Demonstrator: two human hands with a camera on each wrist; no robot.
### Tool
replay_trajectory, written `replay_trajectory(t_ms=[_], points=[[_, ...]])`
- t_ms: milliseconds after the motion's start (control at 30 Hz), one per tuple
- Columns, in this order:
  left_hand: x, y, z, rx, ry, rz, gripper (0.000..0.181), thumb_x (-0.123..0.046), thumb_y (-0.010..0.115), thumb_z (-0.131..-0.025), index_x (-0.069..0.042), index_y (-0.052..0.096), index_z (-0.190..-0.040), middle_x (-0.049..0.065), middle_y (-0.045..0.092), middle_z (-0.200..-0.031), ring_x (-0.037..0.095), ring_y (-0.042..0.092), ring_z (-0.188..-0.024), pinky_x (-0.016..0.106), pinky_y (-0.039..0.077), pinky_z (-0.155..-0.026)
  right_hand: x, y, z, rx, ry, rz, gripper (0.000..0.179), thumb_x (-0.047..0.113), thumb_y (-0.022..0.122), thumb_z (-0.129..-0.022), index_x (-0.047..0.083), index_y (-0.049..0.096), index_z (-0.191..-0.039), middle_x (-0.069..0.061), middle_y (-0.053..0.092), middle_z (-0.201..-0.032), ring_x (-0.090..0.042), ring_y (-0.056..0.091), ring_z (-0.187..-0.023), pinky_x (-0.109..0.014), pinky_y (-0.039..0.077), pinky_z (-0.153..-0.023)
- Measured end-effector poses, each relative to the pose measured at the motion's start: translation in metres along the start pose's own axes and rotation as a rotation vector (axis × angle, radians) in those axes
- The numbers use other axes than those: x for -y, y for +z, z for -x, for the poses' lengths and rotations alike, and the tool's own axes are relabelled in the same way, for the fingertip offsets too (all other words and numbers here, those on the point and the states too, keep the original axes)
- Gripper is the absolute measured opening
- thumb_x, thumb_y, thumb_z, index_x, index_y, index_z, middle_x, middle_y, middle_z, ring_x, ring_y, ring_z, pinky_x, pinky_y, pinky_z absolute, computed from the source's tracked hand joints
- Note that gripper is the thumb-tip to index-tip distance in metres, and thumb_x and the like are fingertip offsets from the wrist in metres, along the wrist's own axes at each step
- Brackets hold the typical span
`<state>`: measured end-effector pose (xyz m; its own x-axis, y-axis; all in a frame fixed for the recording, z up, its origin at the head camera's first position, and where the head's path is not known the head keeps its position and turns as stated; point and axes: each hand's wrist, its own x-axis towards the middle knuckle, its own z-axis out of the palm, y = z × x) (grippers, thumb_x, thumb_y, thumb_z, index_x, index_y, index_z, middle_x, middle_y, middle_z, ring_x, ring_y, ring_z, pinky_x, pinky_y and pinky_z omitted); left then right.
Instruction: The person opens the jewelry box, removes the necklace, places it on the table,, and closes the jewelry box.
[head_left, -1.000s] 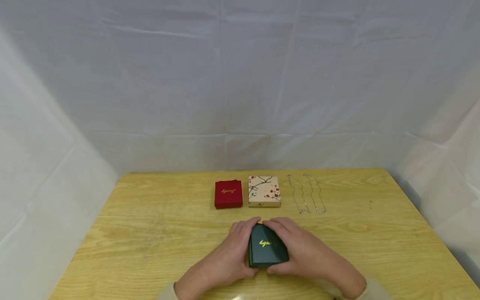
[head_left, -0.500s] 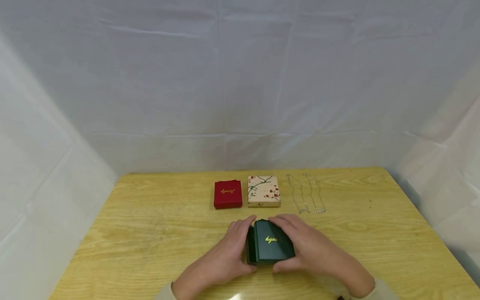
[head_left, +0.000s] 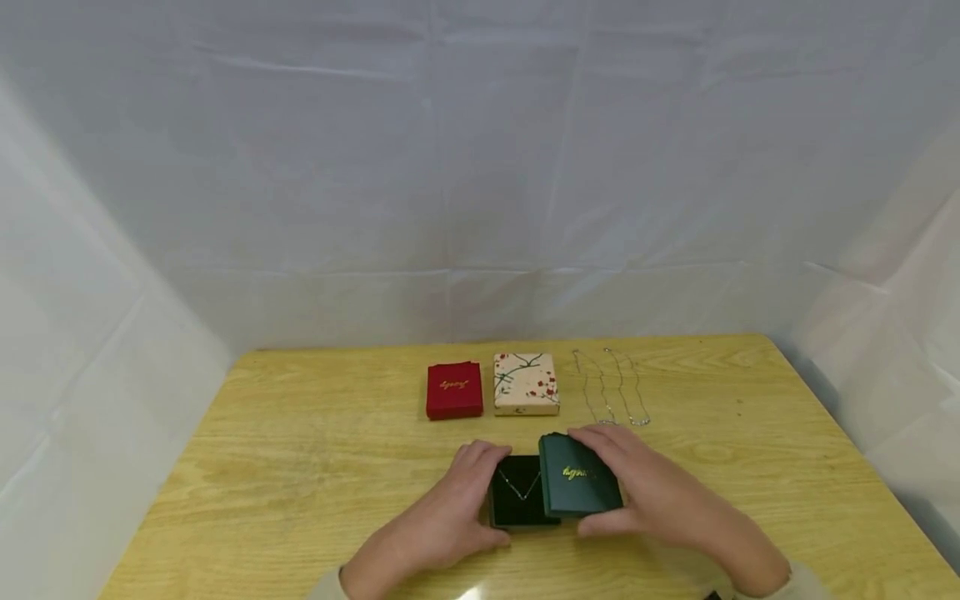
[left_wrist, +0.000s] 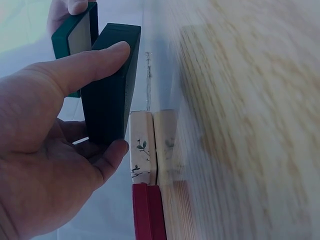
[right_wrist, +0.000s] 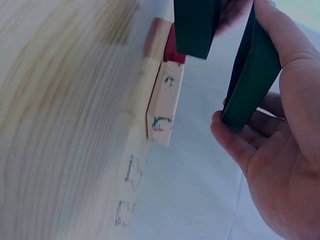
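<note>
My left hand (head_left: 457, 506) grips the dark green base (head_left: 510, 514) of a jewelry box, thumb on the near side and fingers on the far side. Inside the base, on a black lining, lies a thin silver necklace (head_left: 522, 497). My right hand (head_left: 647, 492) holds the green lid (head_left: 579, 492) with gold lettering by its near and far edges. The lid is off the base, tilted, and covers the base's right part in the head view. In the right wrist view a gap shows between the lid (right_wrist: 255, 75) and the base (right_wrist: 196, 30).
A red jewelry box (head_left: 454, 392) and a cream flower-patterned box (head_left: 527, 385) stand side by side farther back on the wooden table (head_left: 300, 467). Two silver necklaces (head_left: 633, 392) lie stretched out to their right. White cloth (head_left: 480, 167) hangs behind the table.
The lid has been lifted off the green box and moved right with my right hand, uncovering the necklace inside. My left hand stays on the base in nearly the same spot.
</note>
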<state>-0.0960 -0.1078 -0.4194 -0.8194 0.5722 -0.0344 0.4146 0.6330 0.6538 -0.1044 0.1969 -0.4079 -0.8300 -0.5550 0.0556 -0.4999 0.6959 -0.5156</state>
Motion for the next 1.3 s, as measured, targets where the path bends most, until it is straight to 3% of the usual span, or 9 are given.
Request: replay_trajectory(t_ms=[367, 700, 1033, 1300], points=[[0.002, -0.001, 0.001, 0.004, -0.005, -0.002, 0.096, -0.020, 0.096, -0.079, -0.003, 0.042, -0.156, -0.001, 0.047, -0.146, 0.018, 0.042, -0.136, 0.041, 0.042, -0.117, -0.019, -0.017, 0.019, -0.005, 0.027, 0.034, 0.100, 0.063, 0.084, -0.084, 0.021, 0.037, -0.164, -0.001, 0.043, -0.158, -0.024, 0.050, -0.137, -0.046, 0.055, -0.099], [0.003, 0.001, 0.000, 0.003, -0.010, 0.002, 0.093, -0.019, 0.096, -0.079, -0.005, 0.043, -0.155, -0.002, 0.047, -0.144, 0.016, 0.043, -0.134, 0.042, 0.042, -0.117, -0.044, -0.037, 0.033, 0.048, 0.056, 0.018, 0.104, 0.060, 0.085, -0.084, 0.019, 0.033, -0.165, -0.009, 0.040, -0.160, -0.032, 0.051, -0.136, -0.044, 0.057, -0.091], [0.002, 0.000, 0.001, 0.011, -0.001, -0.004, 0.092, -0.021, 0.096, -0.079, -0.005, 0.044, -0.153, -0.002, 0.048, -0.144, 0.016, 0.043, -0.133, 0.042, 0.042, -0.117, -0.069, -0.044, 0.046, 0.103, 0.048, 0.005, 0.096, 0.032, 0.093, -0.081, 0.022, 0.039, -0.159, -0.004, 0.040, -0.155, -0.026, 0.052, -0.126, -0.034, 0.054, -0.084], [0.003, 0.001, 0.001, 0.010, 0.001, -0.006, 0.092, -0.021, 0.096, -0.079, -0.005, 0.044, -0.153, -0.003, 0.048, -0.143, 0.015, 0.043, -0.133, 0.041, 0.043, -0.116, -0.084, -0.049, 0.055, 0.135, 0.033, 0.059, 0.095, 0.043, 0.093, -0.079, 0.014, 0.044, -0.155, -0.008, 0.045, -0.151, -0.028, 0.051, -0.126, -0.036, 0.054, -0.083]])
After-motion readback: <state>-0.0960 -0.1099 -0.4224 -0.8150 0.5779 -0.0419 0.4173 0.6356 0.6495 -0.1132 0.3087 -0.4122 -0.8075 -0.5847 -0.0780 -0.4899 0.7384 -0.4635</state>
